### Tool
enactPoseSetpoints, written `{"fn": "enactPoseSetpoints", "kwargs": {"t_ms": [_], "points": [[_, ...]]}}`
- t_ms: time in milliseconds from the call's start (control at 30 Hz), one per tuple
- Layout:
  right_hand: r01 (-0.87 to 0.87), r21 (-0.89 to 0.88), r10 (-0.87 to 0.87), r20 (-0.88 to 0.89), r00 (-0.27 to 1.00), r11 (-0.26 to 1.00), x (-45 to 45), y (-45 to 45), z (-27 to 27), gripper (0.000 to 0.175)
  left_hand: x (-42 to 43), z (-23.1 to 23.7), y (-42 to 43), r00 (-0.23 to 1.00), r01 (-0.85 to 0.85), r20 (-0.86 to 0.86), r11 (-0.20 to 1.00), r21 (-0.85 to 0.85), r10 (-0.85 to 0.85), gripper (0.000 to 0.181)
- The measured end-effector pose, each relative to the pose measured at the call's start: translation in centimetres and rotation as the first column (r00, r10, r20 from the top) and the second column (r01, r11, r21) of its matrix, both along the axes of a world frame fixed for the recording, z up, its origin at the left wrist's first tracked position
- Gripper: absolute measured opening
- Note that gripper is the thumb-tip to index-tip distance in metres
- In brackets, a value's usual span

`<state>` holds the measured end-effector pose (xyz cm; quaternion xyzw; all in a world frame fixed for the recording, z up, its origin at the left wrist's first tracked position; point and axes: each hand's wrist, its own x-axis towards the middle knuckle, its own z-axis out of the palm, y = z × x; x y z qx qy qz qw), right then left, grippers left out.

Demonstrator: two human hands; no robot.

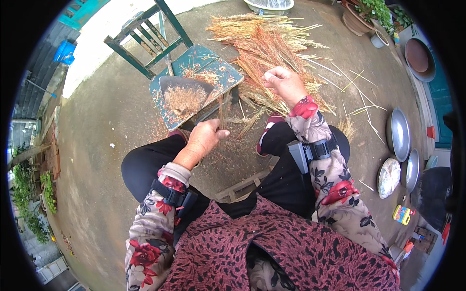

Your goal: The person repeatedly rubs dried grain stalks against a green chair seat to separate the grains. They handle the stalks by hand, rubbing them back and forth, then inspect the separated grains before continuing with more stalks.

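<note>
My left hand (204, 141) grips a thin brown tuft of broomcorn-like seed heads (224, 109), which points up beside the chair's front edge. My right hand (285, 84) is raised over a spread heap of reddish and straw-coloured stalks (267, 47). Its fingers curl towards the thumb; whether anything thin is pinched there cannot be made out. Before me stands a worn green wooden chair (227, 74) with reddish husks strewn on its seat. A dark metal shovel blade (167, 85) lies on that seat, bearing a pile of pale brown seeds or chaff (185, 99).
Loose stalks (360, 94) lie on the concrete floor right of the heap. Metal basins (398, 134) and a yellow jug (402, 214) are at the right. A low wooden stool (236, 191) shows between my legs. At the top is a pale tub (269, 7).
</note>
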<state>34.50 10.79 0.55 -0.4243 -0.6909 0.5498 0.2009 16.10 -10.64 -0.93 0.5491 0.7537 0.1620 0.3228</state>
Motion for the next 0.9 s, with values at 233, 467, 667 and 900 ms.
{"fn": "enactPoseSetpoints", "kwargs": {"t_ms": [233,467,667,900], "points": [[0.024,-0.131,-0.024,0.005,1.000,0.991,-0.5,-0.2,0.7,0.013,-3.9,3.7,0.3,0.955,0.121,-0.245,0.975,-0.185,-0.165,0.052],[-0.334,-0.144,0.357,0.186,0.915,0.932,-5.2,0.9,-4.5,0.011,-8.2,9.4,1.6,0.972,0.080,-0.226,0.995,0.065,-0.063,0.036],[-0.878,0.044,0.468,0.833,0.295,0.476,-7.6,-3.8,-21.5,0.018,-9.9,8.8,0.6,0.997,-0.069,-0.033,0.984,0.165,0.075,0.030],[-0.592,-0.217,0.418,0.880,0.225,0.776,-9.7,-7.4,-29.6,0.025,-12.2,9.7,-1.2,0.989,-0.146,0.025,0.954,0.262,0.145,0.031]]}}
